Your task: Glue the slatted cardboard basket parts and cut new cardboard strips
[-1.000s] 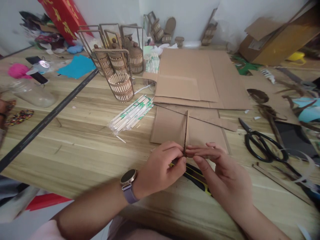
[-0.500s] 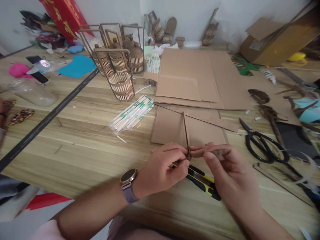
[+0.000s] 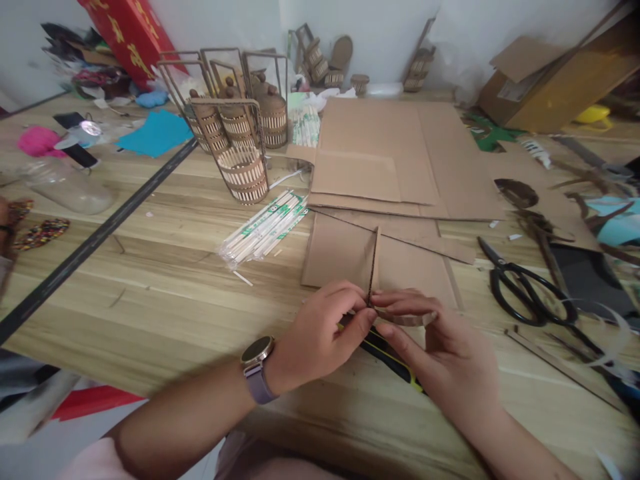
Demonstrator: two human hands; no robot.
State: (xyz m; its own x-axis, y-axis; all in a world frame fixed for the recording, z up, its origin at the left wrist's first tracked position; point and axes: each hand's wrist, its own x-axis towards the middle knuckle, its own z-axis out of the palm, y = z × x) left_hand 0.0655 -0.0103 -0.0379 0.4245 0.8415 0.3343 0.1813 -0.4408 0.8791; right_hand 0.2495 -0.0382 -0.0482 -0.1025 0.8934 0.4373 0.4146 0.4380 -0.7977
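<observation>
My left hand (image 3: 327,333), with a watch on its wrist, pinches a narrow cardboard strip (image 3: 375,263) near its close end. The strip's far part stands out over a flat cardboard piece (image 3: 335,257), edge towards me. My right hand (image 3: 445,353) is closed at the same end; part of the strip shows beneath its fingers, bent off to the right. Below both hands a black and yellow utility knife (image 3: 387,357) lies on the table, partly covered by them. A longer thin cardboard strip (image 3: 425,247) lies across the flat piece.
Black-handled scissors (image 3: 525,290) lie to the right. Packaged sticks (image 3: 265,230) lie left of the cardboard, below a small slatted basket (image 3: 245,175). Large cardboard sheets (image 3: 370,133) are stacked behind. A cardboard box (image 3: 550,87) stands at back right.
My right hand has moved slightly left, closer to my left fingers, and its fingers have curled in. The strip's far end has swung a little to the right.
</observation>
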